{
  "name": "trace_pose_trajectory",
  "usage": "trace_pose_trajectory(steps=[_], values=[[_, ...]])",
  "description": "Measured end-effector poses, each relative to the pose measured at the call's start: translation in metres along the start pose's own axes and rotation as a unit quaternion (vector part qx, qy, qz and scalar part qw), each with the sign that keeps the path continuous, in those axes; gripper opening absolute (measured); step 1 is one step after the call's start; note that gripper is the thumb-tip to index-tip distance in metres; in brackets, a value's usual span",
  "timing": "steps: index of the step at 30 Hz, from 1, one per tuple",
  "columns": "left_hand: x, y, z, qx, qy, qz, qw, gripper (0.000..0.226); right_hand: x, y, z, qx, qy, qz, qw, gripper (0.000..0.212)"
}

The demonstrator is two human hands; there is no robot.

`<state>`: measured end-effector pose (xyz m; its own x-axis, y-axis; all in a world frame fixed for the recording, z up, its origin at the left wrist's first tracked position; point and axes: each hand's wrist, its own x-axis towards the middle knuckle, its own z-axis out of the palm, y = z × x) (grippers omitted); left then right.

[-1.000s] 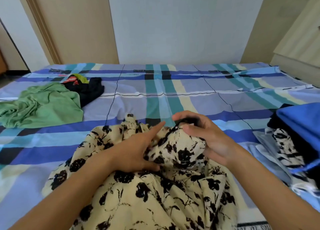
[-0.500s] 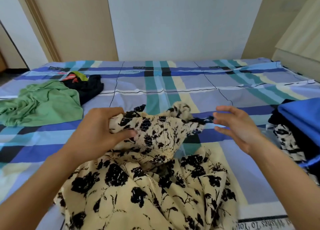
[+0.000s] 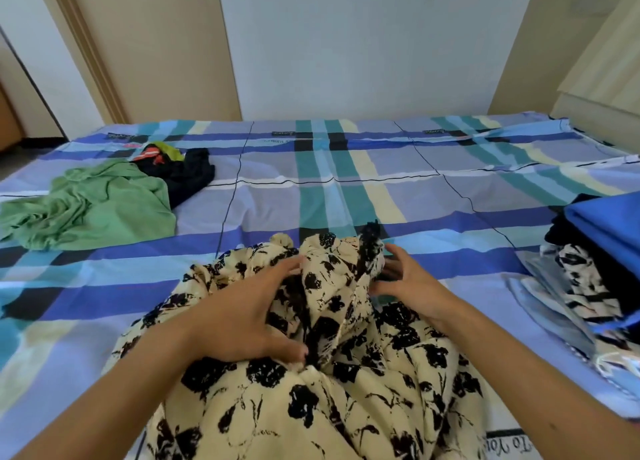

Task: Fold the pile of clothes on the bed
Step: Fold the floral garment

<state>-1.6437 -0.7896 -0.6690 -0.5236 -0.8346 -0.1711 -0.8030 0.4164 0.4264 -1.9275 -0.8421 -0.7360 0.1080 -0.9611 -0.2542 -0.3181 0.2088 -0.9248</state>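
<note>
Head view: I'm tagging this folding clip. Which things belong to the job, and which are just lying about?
Part of the job: floral garment, touched by the left hand and right hand; green garment; dark garment; stack of clothes at the right; bed.

Just lying about: door; cupboard.

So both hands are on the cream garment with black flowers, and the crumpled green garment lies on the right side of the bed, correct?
Not quite: the head view shows the green garment on the left side of the bed, beside a dark garment. The rest holds: the left hand and right hand are both on the cream garment with black flowers.
</note>
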Motion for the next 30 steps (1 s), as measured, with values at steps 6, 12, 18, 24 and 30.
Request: trace_pose_trajectory(steps=[6,12,18,24,30], values=[[-0.007,0.000,-0.009,0.027,-0.084,-0.045,0.995,0.130,-0.009,-0.013,0.003,0.178,-0.083,-0.022,0.980,0.093],[-0.009,-0.017,-0.026,-0.015,0.102,0.011,0.995,0.024,-0.014,-0.021,-0.021,0.103,-0.024,-0.087,0.991,0.090],[-0.014,-0.021,-0.042,-0.061,0.408,-0.020,0.911,0.031,-0.020,-0.031,-0.049,0.116,0.149,-0.213,0.959,0.025],[-0.023,-0.023,-0.053,-0.074,0.570,-0.024,0.818,0.007,-0.030,-0.036,-0.056,0.186,0.185,-0.266,0.928,0.034],[-0.025,-0.013,-0.053,-0.223,0.539,-0.020,0.812,0.016,-0.043,-0.040,-0.056,0.106,0.141,-0.241,0.954,0.040]])
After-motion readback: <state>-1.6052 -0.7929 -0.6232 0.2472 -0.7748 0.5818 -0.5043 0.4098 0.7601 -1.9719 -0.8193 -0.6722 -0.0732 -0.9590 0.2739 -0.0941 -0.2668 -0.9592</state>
